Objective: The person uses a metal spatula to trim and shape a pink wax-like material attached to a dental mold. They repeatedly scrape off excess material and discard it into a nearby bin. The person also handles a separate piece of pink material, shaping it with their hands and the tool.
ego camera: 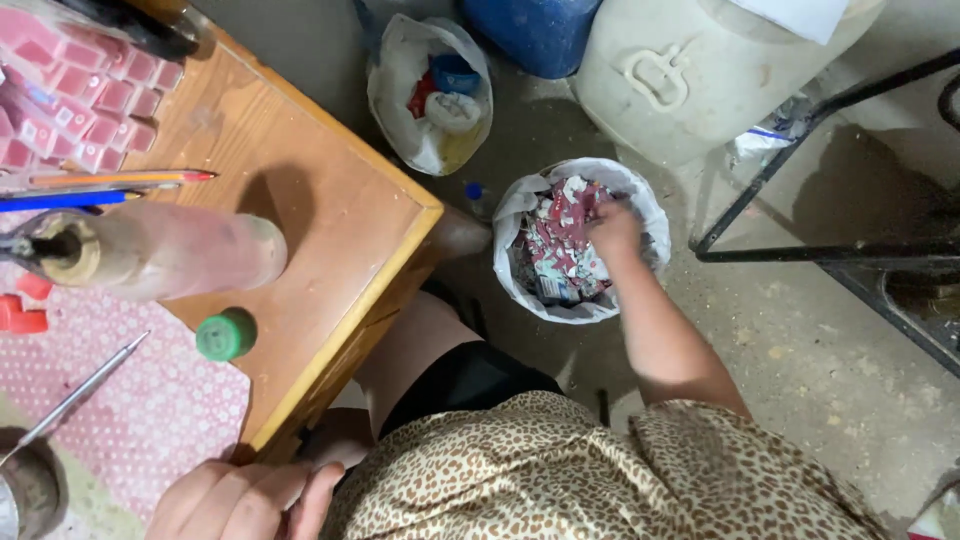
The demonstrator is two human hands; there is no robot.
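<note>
So there are two white plastic bags sitting on the concrete floor next to the wooden bench. The nearer bag is stuffed with torn red, white and grey scraps, way too many to count. The farther bag has a few bits in it, something blue, something red and a whitish round thing. Behind those are two big containers, one blue drum and one cream-coloured jug with a moulded handle. A small clear bottle with a blue cap stands between the bench corner and the nearer bag.

On the bench I count one green cap, one big dusty bottle lying on its side, one orange pencil and one blue one side by side, plus a tray of pink squares at the far corner. A thin metal rod lies on the pink patterned cloth, with two little red pieces near the edge.

The right hand is reaching down into the nearer bag, fingers curled in among the scraps and touching them. I honestly cannot tell whether it's pinching a piece or just resting on the pile, since the fingers are buried. The left hand sits low by the bench edge, fingers loosely bent and relaxed, holding nothing I can see.
</note>
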